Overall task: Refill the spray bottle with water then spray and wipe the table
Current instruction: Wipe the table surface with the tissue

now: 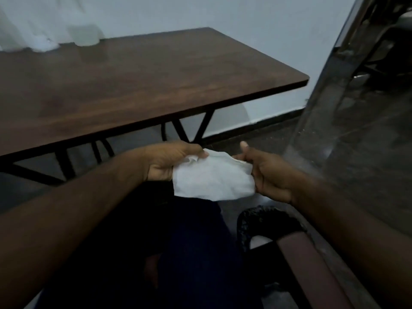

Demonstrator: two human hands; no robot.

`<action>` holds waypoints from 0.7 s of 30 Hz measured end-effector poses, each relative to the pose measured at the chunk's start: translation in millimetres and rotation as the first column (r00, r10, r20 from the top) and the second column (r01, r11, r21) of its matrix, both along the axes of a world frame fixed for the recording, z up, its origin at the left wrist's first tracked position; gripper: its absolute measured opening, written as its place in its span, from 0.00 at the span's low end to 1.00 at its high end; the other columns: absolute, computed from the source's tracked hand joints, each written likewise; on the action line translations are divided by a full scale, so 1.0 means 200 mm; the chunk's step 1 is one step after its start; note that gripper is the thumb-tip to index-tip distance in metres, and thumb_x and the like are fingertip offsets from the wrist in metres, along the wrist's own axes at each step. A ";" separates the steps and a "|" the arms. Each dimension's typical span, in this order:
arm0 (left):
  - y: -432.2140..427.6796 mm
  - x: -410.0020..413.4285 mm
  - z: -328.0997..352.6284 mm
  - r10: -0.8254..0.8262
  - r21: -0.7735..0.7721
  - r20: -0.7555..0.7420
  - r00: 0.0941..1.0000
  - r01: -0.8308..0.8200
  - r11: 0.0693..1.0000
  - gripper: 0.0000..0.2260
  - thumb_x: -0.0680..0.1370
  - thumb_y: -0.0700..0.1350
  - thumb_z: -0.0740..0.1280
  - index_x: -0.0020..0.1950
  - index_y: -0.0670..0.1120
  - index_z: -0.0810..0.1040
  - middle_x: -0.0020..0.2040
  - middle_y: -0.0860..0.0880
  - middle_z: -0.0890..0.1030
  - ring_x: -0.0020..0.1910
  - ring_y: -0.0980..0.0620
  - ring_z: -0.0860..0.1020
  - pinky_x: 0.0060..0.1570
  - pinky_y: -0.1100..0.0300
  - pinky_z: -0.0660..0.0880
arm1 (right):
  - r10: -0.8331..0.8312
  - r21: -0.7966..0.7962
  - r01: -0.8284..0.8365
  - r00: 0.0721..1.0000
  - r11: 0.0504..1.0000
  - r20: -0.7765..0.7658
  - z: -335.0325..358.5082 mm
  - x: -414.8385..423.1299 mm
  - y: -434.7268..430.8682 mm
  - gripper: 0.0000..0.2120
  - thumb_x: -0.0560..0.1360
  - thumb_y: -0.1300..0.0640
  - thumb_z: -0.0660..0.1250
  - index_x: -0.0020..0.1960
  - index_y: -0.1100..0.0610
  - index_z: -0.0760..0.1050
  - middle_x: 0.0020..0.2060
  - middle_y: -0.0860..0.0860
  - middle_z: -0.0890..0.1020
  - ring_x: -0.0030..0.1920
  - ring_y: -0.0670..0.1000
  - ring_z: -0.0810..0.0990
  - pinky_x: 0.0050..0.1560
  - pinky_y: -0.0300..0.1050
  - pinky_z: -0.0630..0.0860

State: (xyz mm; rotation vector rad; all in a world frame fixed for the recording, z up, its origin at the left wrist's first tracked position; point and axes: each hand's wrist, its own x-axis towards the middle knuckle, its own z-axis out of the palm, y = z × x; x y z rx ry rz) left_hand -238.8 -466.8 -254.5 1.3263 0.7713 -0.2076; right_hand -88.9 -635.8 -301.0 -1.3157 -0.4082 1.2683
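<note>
Cloth [214, 178] looked light and limp; left hand [166, 160] and right hand [266, 175] each pinched an edge, the best hold.

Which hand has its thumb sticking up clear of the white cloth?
The right hand: its thumb points up, off the white cloth, while the left hand pinches the cloth's top corner under its thumb.

Table [156, 81]: was a dark brown wooden rectangle.
Legs [206, 126]: were black, angled, under the table's right end.
On the table: a pale object [85, 37] sat at the table's far edge, too blurred to name.
Floor [256, 139]: was dark, beneath the table.
</note>
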 end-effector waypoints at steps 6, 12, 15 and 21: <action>-0.12 0.31 -0.28 -0.032 -0.079 0.023 0.999 0.033 0.996 0.11 0.74 0.36 0.70 0.55 0.36 0.79 0.48 0.40 0.84 0.43 0.48 0.83 0.42 0.57 0.82 | -0.171 -0.071 0.172 0.985 0.982 0.020 -0.22 0.21 -0.17 0.21 0.74 0.65 0.68 0.66 0.67 0.73 0.60 0.66 0.79 0.58 0.63 0.80 0.58 0.57 0.77; -0.28 0.67 -0.61 -0.046 0.143 -0.023 0.999 0.048 0.988 0.06 0.75 0.32 0.68 0.52 0.34 0.79 0.46 0.38 0.83 0.39 0.47 0.82 0.39 0.56 0.80 | -0.384 -0.202 0.445 0.880 0.872 0.280 -0.46 0.43 -0.35 0.07 0.74 0.68 0.69 0.51 0.62 0.80 0.45 0.60 0.84 0.40 0.54 0.83 0.40 0.46 0.81; -0.42 0.81 -0.81 -0.070 0.173 -0.063 0.996 0.080 0.982 0.08 0.78 0.35 0.65 0.57 0.34 0.76 0.53 0.34 0.80 0.45 0.43 0.80 0.48 0.49 0.78 | -0.418 -0.267 0.523 0.832 0.809 0.365 -0.65 0.48 -0.47 0.10 0.73 0.68 0.70 0.54 0.64 0.78 0.47 0.60 0.84 0.43 0.55 0.83 0.46 0.52 0.82; -0.60 0.92 -1.18 -0.295 0.281 -0.334 0.895 0.393 0.875 0.05 0.78 0.36 0.64 0.51 0.35 0.76 0.47 0.34 0.78 0.41 0.38 0.81 0.36 0.46 0.79 | -0.359 -0.433 0.554 0.815 0.711 0.454 -1.03 0.48 -0.71 0.17 0.72 0.70 0.71 0.60 0.63 0.76 0.45 0.57 0.84 0.46 0.58 0.84 0.52 0.56 0.81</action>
